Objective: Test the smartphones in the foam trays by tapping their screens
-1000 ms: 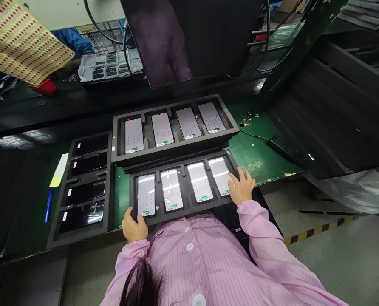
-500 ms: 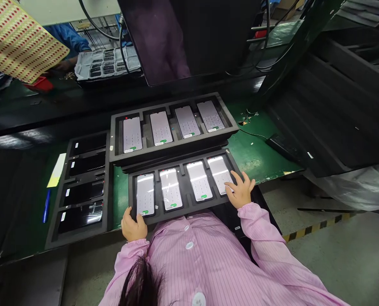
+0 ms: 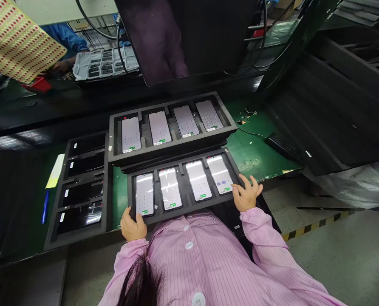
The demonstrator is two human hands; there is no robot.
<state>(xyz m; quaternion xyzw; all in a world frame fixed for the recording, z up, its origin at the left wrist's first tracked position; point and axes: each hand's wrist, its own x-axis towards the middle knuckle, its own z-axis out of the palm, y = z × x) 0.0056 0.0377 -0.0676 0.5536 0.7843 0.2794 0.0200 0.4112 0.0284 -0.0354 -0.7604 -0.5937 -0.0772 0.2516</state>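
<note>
Several phones with lit white keypad screens lie in the near black foam tray (image 3: 185, 205). My right hand (image 3: 247, 194) is at the tray's right end, fingers apart, a fingertip close to the lower right edge of the rightmost phone (image 3: 219, 172). Two keys on that screen are highlighted. My left hand (image 3: 134, 225) rests at the tray's lower left corner, thumb and fingers apart, beside the leftmost phone (image 3: 144, 193); whether it presses on the tray is hard to tell. Behind, a raised foam tray (image 3: 176, 146) bears several more lit phones.
At left, a foam tray (image 3: 106, 191) holds several dark phones; a blue pen (image 3: 45, 207) and a white-and-yellow paper (image 3: 55, 171) lie beside it. A large dark monitor (image 3: 192, 38) stands behind. Beyond it at upper left is another person's blue sleeve (image 3: 65, 37).
My right hand has moved right, off the rightmost phone's screen toward its edge, and two keys there now show highlighted. My left hand has stayed in place. The view has shifted slightly.
</note>
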